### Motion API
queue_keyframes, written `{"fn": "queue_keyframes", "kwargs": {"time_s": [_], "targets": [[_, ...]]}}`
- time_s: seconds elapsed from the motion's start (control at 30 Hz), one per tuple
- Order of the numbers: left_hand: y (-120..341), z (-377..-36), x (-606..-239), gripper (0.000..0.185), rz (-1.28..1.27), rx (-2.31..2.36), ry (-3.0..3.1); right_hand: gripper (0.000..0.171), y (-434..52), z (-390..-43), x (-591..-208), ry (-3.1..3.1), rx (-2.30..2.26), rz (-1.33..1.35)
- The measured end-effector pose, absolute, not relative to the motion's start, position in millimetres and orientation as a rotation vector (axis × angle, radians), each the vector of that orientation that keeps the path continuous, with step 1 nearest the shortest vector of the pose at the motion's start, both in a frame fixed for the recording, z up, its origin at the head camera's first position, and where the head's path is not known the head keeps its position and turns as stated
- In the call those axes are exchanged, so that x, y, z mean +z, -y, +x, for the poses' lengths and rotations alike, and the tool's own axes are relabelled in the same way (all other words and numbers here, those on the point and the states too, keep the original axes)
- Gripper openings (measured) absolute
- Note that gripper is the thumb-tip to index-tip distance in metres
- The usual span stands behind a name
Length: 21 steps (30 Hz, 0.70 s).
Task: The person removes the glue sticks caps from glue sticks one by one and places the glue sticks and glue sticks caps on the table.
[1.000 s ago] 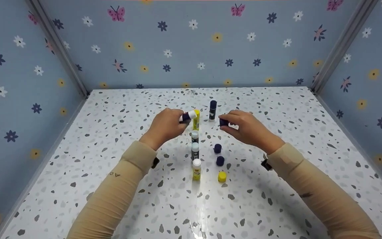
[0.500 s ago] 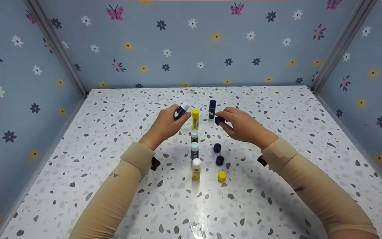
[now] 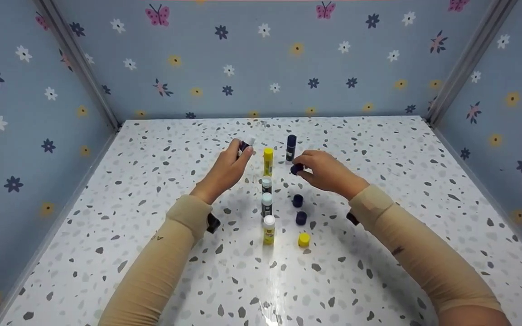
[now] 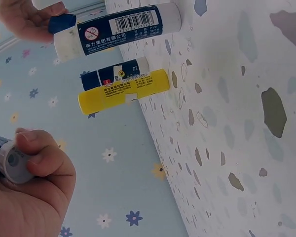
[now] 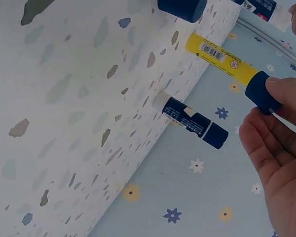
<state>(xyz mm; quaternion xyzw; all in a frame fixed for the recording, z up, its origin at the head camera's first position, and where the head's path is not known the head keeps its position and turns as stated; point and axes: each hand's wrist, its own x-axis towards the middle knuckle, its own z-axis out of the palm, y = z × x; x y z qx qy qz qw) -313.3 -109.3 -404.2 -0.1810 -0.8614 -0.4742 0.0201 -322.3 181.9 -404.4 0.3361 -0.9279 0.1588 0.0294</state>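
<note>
My left hand point(image 3: 239, 154) grips a dark-blue glue stick point(image 3: 245, 144) with a white end, raised left of an upright yellow stick point(image 3: 268, 160). In the left wrist view the same hand point(image 4: 39, 155) curls round that stick point(image 4: 7, 159). My right hand point(image 3: 301, 169) pinches a dark-blue cap point(image 3: 296, 169) just in front of a capped dark-blue stick point(image 3: 291, 147). The right wrist view shows the cap point(image 5: 260, 92) between the fingertips point(image 5: 278, 89), with the yellow stick point(image 5: 219, 55) behind it. The two hands are apart.
Three uncapped sticks stand in a row toward me: two dark ones point(image 3: 266, 184) point(image 3: 266, 203) and a yellow one point(image 3: 268, 229). Beside them lie two dark-blue caps point(image 3: 297, 200) point(image 3: 301, 218) and a yellow cap point(image 3: 304, 239). Flowered walls point(image 3: 39, 113) enclose the speckled table point(image 3: 379, 149).
My left hand has carried the glue stick up and to the left, away from the yellow stick. The right hand with the cap has shifted slightly left.
</note>
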Motion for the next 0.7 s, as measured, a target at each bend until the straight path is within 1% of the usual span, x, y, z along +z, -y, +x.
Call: {"fn": "queue_keyframes", "kwargs": {"time_s": [0.17,0.43,0.7], "targets": [[109.4,-314.4,-408.2,0.031,-0.564,-1.514,2.663,0.035,-179.4,-328.1,-414.5,2.919,0.506,1.007],[111.5,-316.6,-414.5,0.033,-0.545,-1.529,2.672,0.024,-177.1,-337.5,-430.4,2.977,0.494,1.027],[112.6,-317.2,-415.6,0.035,-0.512,-1.554,2.661,0.032,-176.3,-343.9,-440.5,3.025,0.460,1.020]]}}
